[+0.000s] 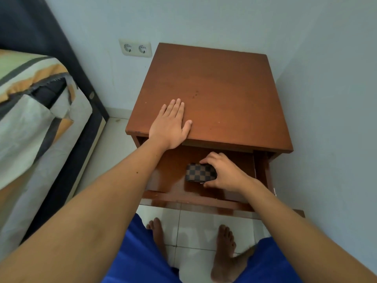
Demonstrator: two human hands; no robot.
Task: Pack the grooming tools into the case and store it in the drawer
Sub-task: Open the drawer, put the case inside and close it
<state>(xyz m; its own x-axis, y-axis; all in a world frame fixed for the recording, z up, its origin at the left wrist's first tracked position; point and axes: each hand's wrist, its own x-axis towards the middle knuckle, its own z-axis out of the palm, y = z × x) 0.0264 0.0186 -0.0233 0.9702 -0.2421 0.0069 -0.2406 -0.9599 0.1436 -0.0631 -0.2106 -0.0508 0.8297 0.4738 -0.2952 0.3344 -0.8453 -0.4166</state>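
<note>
Open drawer [163, 176] of wooden nightstand [224, 88]; checkered case [199, 172] flat on drawer bottom

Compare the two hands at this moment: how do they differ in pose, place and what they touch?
The left hand lies flat, fingers straight, palm down on the nightstand top; the right hand is curled, fingers and thumb round the checkered case. The left hand rests above the cabinet's front edge, while the right hand reaches down inside the open drawer. The left hand holds nothing. Both are bare.

Glossy wooden drawer [173, 176], checkered case [201, 172]
</note>
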